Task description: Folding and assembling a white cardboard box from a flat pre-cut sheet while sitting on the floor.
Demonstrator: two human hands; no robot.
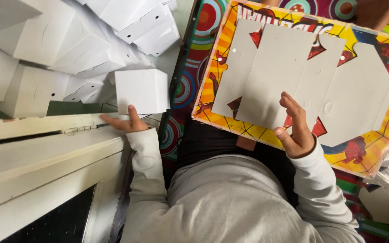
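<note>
So the flat die-cut cardboard blank [293,76] lies just ahead of the right hand [296,130], long axis running side to side across the colourful board [361,157] it sits on. That hand's open, fingertips curled on the blank's near edge. The left hand [124,122] is off to the side, fingers spread against a folded white box [141,90], with the heap of finished boxes [68,45] beyond it.

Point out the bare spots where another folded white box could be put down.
Little is free. The white ledge below the left hand is bare. The box pile crowds the upper left, and the single folded box stands against that hand. The flat cardboard blank covers most of the colourful board at the right hand; only its yellow edges show.
</note>
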